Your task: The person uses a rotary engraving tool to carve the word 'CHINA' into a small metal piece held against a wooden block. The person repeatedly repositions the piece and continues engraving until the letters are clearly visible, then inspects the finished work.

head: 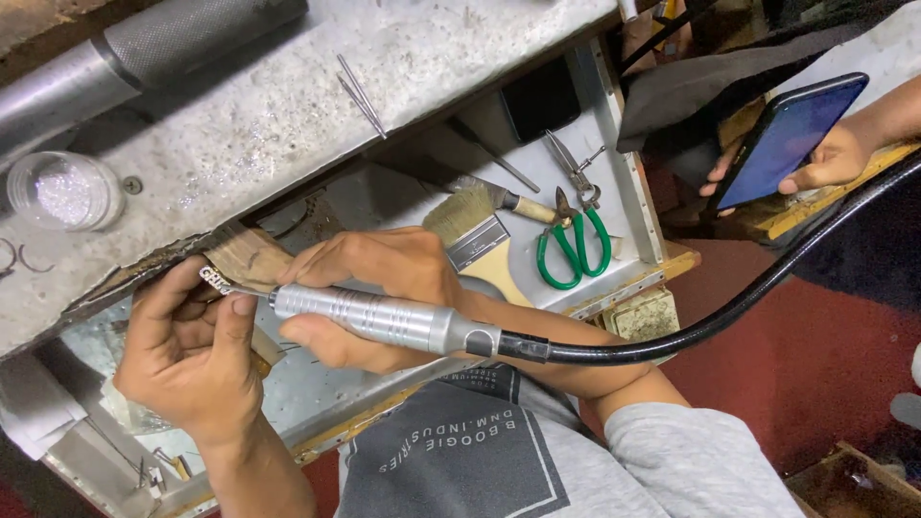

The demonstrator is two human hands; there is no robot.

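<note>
Right hand (379, 278) closed around a ribbed silver handpiece (384, 321), lying level across the middle, tip pointing left. Black flexible hose (729, 312) running from the handpiece's rear end out to the right and up toward the right edge. Left hand (192, 350) closed, thumb and fingertips pinching a small silver piece (213, 280) right at the handpiece's tip, just under the front edge of the tabletop (288, 105). Piece too small to tell its shape exactly.

Grey, scratched tabletop slanting across the upper left; on it a round clear tub (62, 190) of glittering bits near the left edge, two thin needles (362, 94) near the middle, a dark knurled cylinder (182, 34) at the top edge. Below the tabletop, an open metal drawer (628, 182): flat brush (475, 230), green-handled shears (574, 245), small pliers (576, 173), all close together in its right half, little bare floor between them. Drawer's left half mostly hidden by the hands.

Off to the upper right, well apart, another person's hand (830, 158) holding a dark phone (789, 134) tilted upward. Red floor (815, 364) showing beneath the hose at lower right.
</note>
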